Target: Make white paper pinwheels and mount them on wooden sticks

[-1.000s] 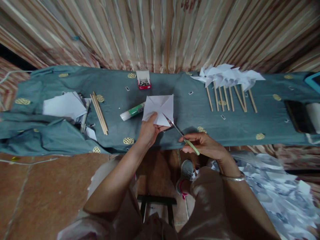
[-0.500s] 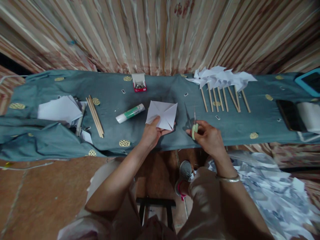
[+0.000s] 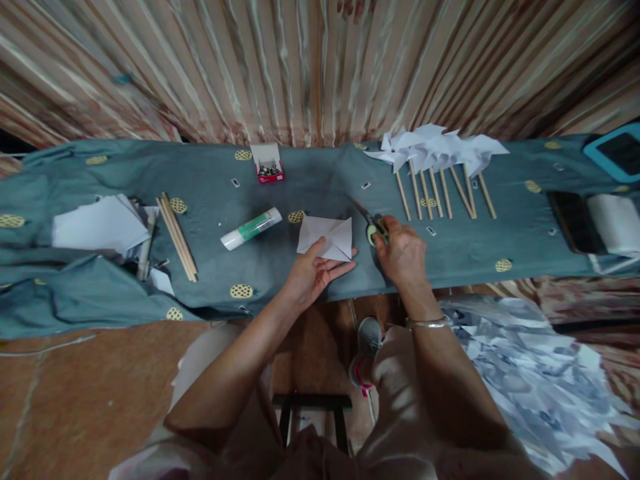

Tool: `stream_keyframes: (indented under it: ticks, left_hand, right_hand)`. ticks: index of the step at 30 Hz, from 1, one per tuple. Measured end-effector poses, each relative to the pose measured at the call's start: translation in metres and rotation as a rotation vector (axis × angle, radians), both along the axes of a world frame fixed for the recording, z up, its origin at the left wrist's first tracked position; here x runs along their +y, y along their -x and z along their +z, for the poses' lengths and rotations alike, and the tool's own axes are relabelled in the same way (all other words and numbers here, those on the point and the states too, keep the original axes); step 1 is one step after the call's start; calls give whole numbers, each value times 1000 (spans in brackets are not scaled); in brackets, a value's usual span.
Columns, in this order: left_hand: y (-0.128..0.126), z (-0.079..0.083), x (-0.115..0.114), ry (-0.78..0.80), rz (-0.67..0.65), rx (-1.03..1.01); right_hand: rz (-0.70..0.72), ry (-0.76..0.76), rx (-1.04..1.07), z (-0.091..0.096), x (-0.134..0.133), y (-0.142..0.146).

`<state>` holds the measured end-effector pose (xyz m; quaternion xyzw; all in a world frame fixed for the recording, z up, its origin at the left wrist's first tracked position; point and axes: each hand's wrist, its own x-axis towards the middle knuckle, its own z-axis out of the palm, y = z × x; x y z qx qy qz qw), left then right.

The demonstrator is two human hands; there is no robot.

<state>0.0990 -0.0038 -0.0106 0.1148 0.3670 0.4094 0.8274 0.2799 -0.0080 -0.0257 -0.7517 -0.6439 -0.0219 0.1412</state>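
Observation:
My left hand [image 3: 316,270] holds a square of white paper [image 3: 333,230], thumb on top and fingers beneath. Lines run from the paper's corners toward its middle; whether each is a cut or a crease I cannot tell. To its right, my right hand [image 3: 403,250] grips a pair of scissors [image 3: 370,223] with pale green handles. The blades point up and to the left, apart from the paper. Left of the paper lies a glue stick [image 3: 253,229] with a green label. Behind it stands an open red and white box [image 3: 269,165] of small metal pins.
Several paper pinwheels on sticks [image 3: 435,150] lie at the back right. Wooden sticks [image 3: 176,237] and stacked paper [image 3: 100,227] are on the left of the cloth-covered table [image 3: 310,183]. A dark phone [image 3: 575,223] is at right. Below, white paper pieces [image 3: 535,373] fill a bag.
The scissors have swung from pointing away to pointing up-left, nearer the paper. The paper now tilts more in my left hand, whose fingers show further out. The view has shifted slightly.

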Motion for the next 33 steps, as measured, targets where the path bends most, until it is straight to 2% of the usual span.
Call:
stream_keyframes:
  ticks: [6,10,11,12,14,15,17,18,20,22,26,33]
  left_hand:
    - [15,-1,-19,7,-124,37]
    - [22,-3,-43,2,-400,82]
    - [23,-3,-47,-41,-463,119]
    - [25,-2,-49,-119,-485,187]
    - [31,-2,-45,-396,-423,414]
    - [35,-2,-39,-594,-323,588]
    - [43,-4,-24,-1007,-230,909]
    - [47,-7,-16,-1165,-188,1037]
    - [51,-15,-1,-1369,-217,1238]
    - [51,-25,8,-1466,-269,1366]
    - [48,-39,12,-1510,-328,1455]
    - [51,-37,12,-1548,-346,1436]
  right_hand:
    - [102,-173,126,-1,4,-2]
    - [127,-206,344,-1,9,11]
    - [128,-205,389,-1,10,16]
    - [136,-206,423,-2,12,21]
    - [165,-210,461,-4,15,33]
    - [178,-213,469,-6,16,38]
    - [200,-203,476,-9,18,47]
    - [206,-194,478,-11,20,51]
    - [217,-174,479,-15,23,56]
    - [229,-163,480,-19,26,57]
    - [244,-150,494,-24,29,56]
    - [279,-117,486,-26,32,50]
